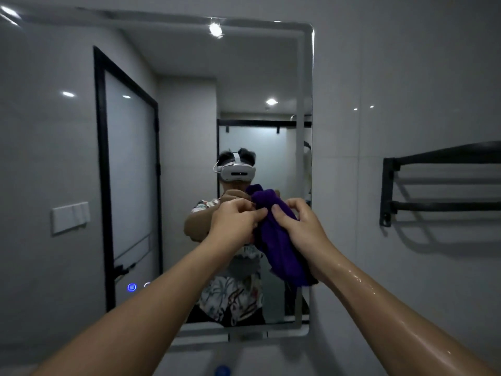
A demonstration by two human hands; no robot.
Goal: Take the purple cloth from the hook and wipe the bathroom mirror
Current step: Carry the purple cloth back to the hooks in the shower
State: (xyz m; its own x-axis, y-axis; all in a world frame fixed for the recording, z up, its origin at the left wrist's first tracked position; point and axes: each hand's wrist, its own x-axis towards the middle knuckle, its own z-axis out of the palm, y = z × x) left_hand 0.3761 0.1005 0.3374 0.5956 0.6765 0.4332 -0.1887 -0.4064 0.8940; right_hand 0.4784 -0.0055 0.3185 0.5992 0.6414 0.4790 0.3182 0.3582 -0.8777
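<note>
Both hands are raised in front of the mirror (pixel 189 104) with the cloth (pixel 276 240) bunched between them. The left hand (pixel 233 223) pinches the cloth's upper left edge with curled fingertips, thumb meeting the fingers on the fabric. The right hand (pixel 306 226) grips the cloth from the right, thumb pressed onto its front and fingers wrapped behind, so the purple bundle hangs down along that palm and wrist. The cloth is held before the mirror's lower right part; whether it touches the glass cannot be told. The right forearm glistens with water drops. On the wall to the right of the mirror sits a black rack (pixel 433 185). A switch plate (pixel 71 217) shows on the left wall.
</note>
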